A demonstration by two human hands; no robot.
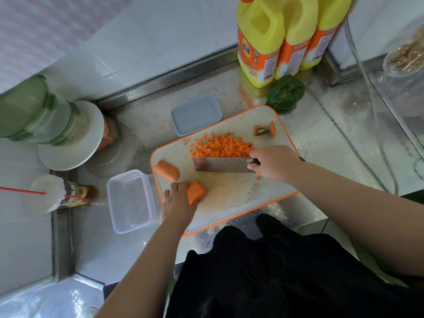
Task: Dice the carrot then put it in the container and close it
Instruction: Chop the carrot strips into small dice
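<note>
Cleaver (223, 164) lies clamped in right grip (273, 164) beside diced carrot (221, 146) at twelve o'clock; left grip (177, 200) holds carrot chunk (195, 191); open container (129, 200) at nine o'clock.

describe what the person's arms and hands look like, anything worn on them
Both forearms are bare, with no sleeves in view. The left hand wears nothing visible. The right hand has a thin dark band at the wrist; whether it is a watch or bracelet is unclear. No gloves or rings show.
</note>
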